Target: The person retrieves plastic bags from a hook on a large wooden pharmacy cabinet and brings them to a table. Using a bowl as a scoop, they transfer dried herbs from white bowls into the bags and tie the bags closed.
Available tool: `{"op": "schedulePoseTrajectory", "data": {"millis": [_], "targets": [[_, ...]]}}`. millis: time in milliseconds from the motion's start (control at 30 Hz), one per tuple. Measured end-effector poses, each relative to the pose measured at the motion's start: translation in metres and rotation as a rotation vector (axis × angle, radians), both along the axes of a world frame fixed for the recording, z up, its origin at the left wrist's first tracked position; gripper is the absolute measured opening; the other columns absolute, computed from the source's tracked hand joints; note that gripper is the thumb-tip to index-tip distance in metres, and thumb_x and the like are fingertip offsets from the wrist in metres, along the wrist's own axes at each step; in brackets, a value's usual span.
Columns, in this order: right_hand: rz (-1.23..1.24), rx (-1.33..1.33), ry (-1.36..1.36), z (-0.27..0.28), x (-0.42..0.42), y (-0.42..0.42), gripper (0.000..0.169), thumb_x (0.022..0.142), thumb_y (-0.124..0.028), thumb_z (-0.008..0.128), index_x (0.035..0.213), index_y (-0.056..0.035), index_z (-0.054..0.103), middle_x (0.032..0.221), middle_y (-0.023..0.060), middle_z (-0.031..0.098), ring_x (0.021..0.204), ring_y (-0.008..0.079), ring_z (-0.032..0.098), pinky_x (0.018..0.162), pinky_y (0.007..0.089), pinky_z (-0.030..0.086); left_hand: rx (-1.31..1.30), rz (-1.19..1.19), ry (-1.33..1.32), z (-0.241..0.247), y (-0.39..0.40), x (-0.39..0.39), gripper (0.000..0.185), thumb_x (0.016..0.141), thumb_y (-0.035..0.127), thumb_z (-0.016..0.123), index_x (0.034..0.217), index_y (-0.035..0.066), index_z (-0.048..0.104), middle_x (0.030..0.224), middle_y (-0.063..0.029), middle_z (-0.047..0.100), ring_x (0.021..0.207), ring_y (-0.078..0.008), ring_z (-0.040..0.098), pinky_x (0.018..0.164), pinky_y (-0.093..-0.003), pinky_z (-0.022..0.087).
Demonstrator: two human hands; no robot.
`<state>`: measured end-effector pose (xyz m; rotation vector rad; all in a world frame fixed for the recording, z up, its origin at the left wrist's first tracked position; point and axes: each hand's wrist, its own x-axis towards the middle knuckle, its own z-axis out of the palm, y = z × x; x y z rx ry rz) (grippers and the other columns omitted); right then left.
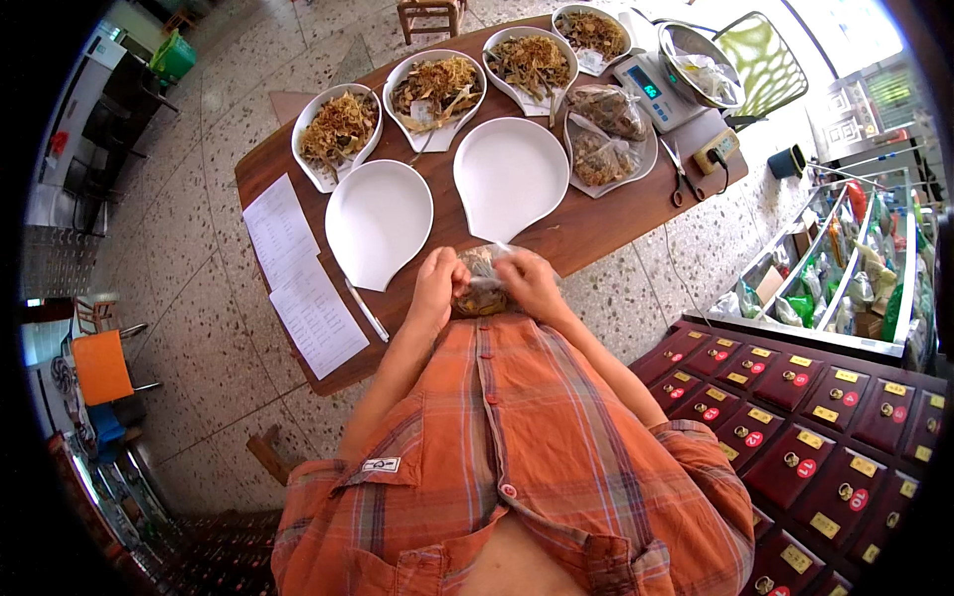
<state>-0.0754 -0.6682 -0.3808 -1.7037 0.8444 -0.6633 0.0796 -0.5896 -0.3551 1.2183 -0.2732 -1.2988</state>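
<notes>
A clear plastic bag of dried plant material (481,296) is between my hands, at the table's near edge against my shirt. My left hand (441,281) grips the bag's left side with curled fingers. The bag's upper right part is pinched by my right hand (528,277). Just beyond lie two bare white teardrop-shaped trays, one at the left (381,223) and one at the right (511,176). Behind them, several similar trays hold shredded dried herbs (436,86). Two filled plastic bags (607,134) lie on another white tray at the right.
Written sheets (302,276) and a white pen (365,311) lie at the table's left. Scissors (682,175), a power strip (715,150), a digital scale (656,93) and a metal bowl (700,67) are at the right. A dark red drawer cabinet (790,417) stands at lower right.
</notes>
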Motion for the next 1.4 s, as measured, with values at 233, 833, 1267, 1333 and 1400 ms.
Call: {"op": "schedulePoseTrajectory", "data": {"millis": [233, 833, 1267, 1333, 1400], "targets": [[0.211, -0.231, 0.088, 0.002, 0.0, 0.0, 0.008, 0.082, -0.007, 0.055, 0.082, 0.0001, 0.058, 0.08, 0.0194, 0.059, 0.075, 0.0378, 0.058, 0.065, 0.0434, 0.046, -0.183, -0.573, -0.705, 0.025, -0.024, -0.005, 0.045, 0.08, 0.003, 0.052, 0.125, 0.006, 0.046, 0.095, -0.013, 0.062, 0.088, -0.0233, 0.058, 0.082, -0.0321, 0.045], [-0.011, 0.106, 0.163, 0.014, -0.002, -0.002, 0.015, 0.086, -0.014, 0.055, 0.082, -0.0005, 0.061, 0.068, 0.0125, 0.061, 0.064, 0.0261, 0.06, 0.06, 0.0349, 0.046, -0.118, -0.381, -1.406, 0.003, -0.003, 0.006, 0.009, 0.074, 0.002, 0.062, 0.083, 0.002, 0.065, 0.089, -0.0101, 0.064, 0.096, -0.0304, 0.058, 0.078, -0.0372, 0.047], [-0.023, -0.008, 0.304, 0.0, -0.001, -0.005, 0.011, 0.081, -0.01, 0.057, 0.079, 0.0, 0.06, 0.066, 0.0155, 0.06, 0.063, 0.0283, 0.061, 0.057, 0.0377, 0.046, -0.228, -0.311, -1.307, -0.009, -0.01, -0.028, 0.024, 0.07, 0.004, 0.065, 0.093, 0.006, 0.06, 0.075, -0.0108, 0.061, 0.074, -0.03, 0.059, 0.066, -0.0406, 0.047], [-0.029, 0.056, 0.238, -0.009, 0.001, -0.007, 0.009, 0.079, -0.008, 0.056, 0.082, 0.0, 0.059, 0.067, 0.0159, 0.06, 0.063, 0.0286, 0.061, 0.057, 0.0386, 0.046, -0.314, -0.327, -1.421, -0.017, -0.008, -0.023, 0.016, 0.07, 0.007, 0.065, 0.086, 0.006, 0.062, 0.076, -0.0104, 0.06, 0.074, -0.0308, 0.058, 0.066, -0.0416, 0.046], [0.021, 0.167, 0.15, -0.001, -0.002, -0.002, 0.01, 0.077, -0.006, 0.057, 0.085, -0.0003, 0.057, 0.068, 0.0161, 0.059, 0.063, 0.029, 0.06, 0.057, 0.0396, 0.046, -0.297, -0.355, -1.421, -0.022, -0.007, -0.021, 0.012, 0.071, 0.01, 0.065, 0.081, 0.005, 0.062, 0.08, -0.0115, 0.06, 0.075, -0.0316, 0.057, 0.066, -0.0418, 0.046]]}}
